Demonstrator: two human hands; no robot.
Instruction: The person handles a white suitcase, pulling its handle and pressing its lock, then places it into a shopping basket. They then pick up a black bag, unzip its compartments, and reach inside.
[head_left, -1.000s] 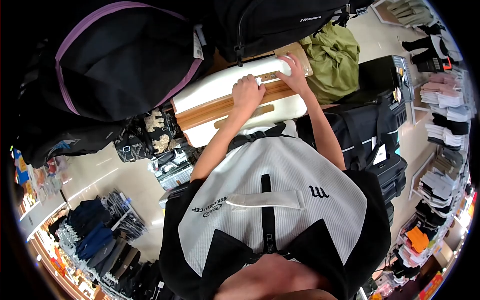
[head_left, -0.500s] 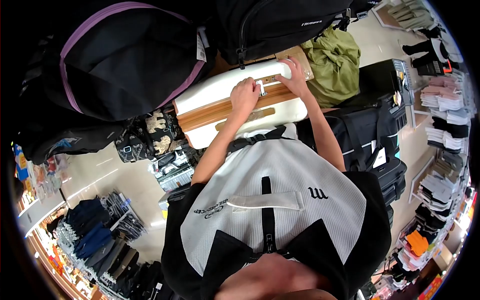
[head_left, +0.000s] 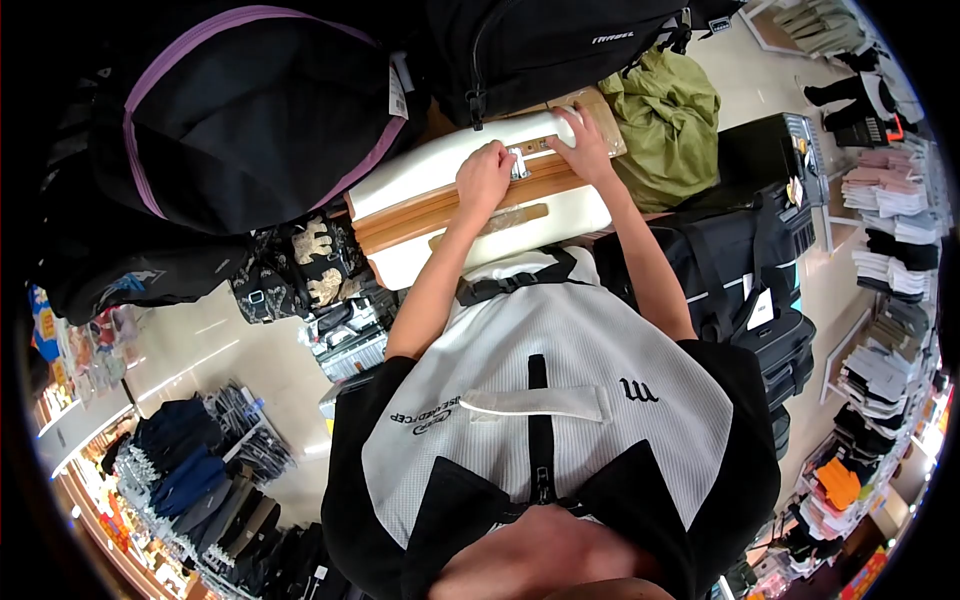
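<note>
A white suitcase (head_left: 400, 194) with tan-brown trim lies across the space in front of me, with a tan handle (head_left: 488, 228) on its near side. My left hand (head_left: 485, 180) rests on the suitcase with its fingers curled closed. Right beside its fingertips is a small white and silver piece (head_left: 518, 164), perhaps a latch or tag; what the fingers pinch is hidden. My right hand (head_left: 587, 150) lies at the right end of the suitcase, thumb and fingers apart, the thumb by a tan panel and the fingertips near the far edge.
Black bags, one with purple piping (head_left: 150, 90) and a black backpack (head_left: 560, 50), crowd the far side. Olive cloth (head_left: 665, 130) and a black duffel bag (head_left: 700, 260) are to the right. Clothes racks (head_left: 200, 470) and folded-clothes shelves (head_left: 880, 380) stand farther off.
Both hands have shifted slightly left and stay on the suitcase. The small white and silver piece beside my left fingertips shows at a different angle.
</note>
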